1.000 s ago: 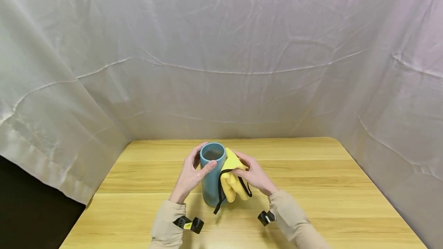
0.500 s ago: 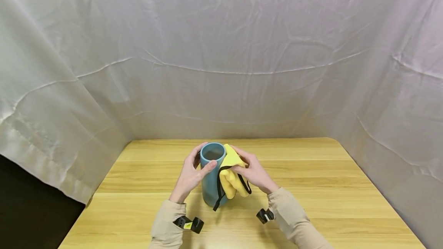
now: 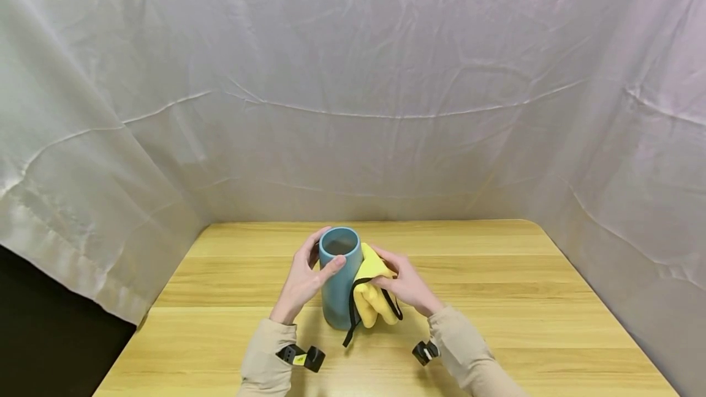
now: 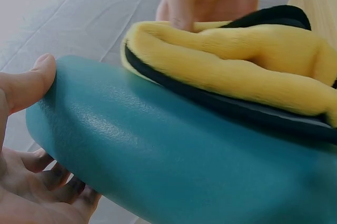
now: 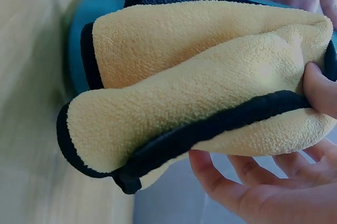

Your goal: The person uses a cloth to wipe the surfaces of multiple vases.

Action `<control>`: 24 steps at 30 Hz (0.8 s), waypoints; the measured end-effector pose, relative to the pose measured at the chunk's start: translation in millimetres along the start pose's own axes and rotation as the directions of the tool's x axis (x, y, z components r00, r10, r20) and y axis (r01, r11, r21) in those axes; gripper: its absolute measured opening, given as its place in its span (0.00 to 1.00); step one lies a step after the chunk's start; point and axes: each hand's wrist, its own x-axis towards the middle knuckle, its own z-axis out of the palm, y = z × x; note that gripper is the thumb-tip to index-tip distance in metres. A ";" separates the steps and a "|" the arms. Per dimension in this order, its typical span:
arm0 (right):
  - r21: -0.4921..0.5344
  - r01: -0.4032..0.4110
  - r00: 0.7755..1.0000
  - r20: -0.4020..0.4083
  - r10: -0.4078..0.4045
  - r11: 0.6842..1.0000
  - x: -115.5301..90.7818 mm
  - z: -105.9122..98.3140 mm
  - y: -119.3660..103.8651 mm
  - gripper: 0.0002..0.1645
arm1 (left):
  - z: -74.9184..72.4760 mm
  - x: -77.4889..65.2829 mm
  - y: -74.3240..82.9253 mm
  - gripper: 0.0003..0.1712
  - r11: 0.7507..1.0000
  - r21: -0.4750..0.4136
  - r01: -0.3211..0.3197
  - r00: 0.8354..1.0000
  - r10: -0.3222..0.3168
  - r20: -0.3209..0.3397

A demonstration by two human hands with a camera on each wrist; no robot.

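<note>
A tall blue vase (image 3: pixel 335 293) with an open round top stands upright on the wooden table. My left hand (image 3: pixel 302 280) grips it near the rim, thumb (image 4: pixel 26 84) on the near side and fingers curled behind. Against the vase's right side lies a folded yellow cloth (image 3: pixel 375 302) with black edging and a dark loop hanging at its lower corner. My right hand (image 3: pixel 405 280) pinches the upper part of this cloth between thumb and fingers. In the right wrist view the cloth (image 5: pixel 200 61) covers most of the vase (image 5: pixel 79 34).
The light wooden table (image 3: pixel 524 323) has grey fabric curtains (image 3: pixel 386 158) behind it and on both sides. Black wrist cameras sit on the beige sleeves, the left one (image 3: pixel 314 359) close over the table. A dark area (image 3: pixel 44 336) shows at the lower left.
My right hand has slid the yellow cloth slightly up along the vase's side, then back down lower than before. The left hand and the vase have stayed in place.
</note>
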 end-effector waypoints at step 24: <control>0.159 0.039 0.996 -0.090 -0.024 0.986 -11.5 -7.0 23.1 0.37 | -2.2 1.2 0.3 0.38 1.000 0.010 0.016 1.000 -0.016 0.014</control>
